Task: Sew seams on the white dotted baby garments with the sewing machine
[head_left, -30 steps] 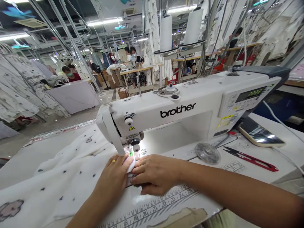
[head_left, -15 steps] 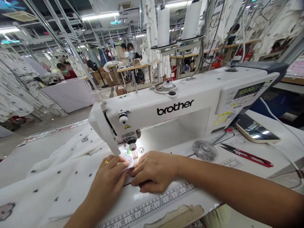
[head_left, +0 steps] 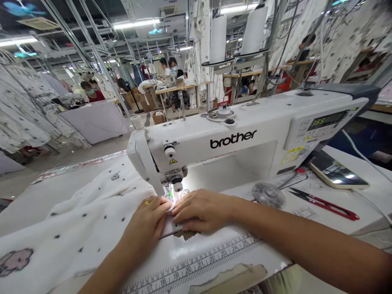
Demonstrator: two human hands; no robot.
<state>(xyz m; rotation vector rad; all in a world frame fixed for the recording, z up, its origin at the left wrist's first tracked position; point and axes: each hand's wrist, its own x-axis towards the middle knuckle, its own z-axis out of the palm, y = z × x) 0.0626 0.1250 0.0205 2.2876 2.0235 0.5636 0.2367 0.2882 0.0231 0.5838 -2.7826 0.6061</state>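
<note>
White spotted fabric (head_left: 92, 218) spreads over the left of the machine bed, its near edge running under the needle area of a white sewing machine (head_left: 196, 141). My left hand (head_left: 150, 215), with a ring on one finger, pinches the fabric's folded edge just in front of the presser foot. Close beside it, my right hand (head_left: 203, 210) has its fingers together, their tips gripping the same small fold from the right. The machine's light shines on this spot. The needle tip and the fabric right under it are mostly hidden by fingers.
Red-handled thread snips (head_left: 326, 204), a phone (head_left: 338, 169) and a clear round disc (head_left: 268, 195) lie right of my right arm. A printed ruler (head_left: 196, 265) runs along the front edge. Thread cones (head_left: 218, 41) stand behind; several people work at other machines.
The view has shifted slightly, so the machine sits further right. My right hand's curled fingers have straightened and flattened near the needle. The printed patch between my hands is now mostly covered.
</note>
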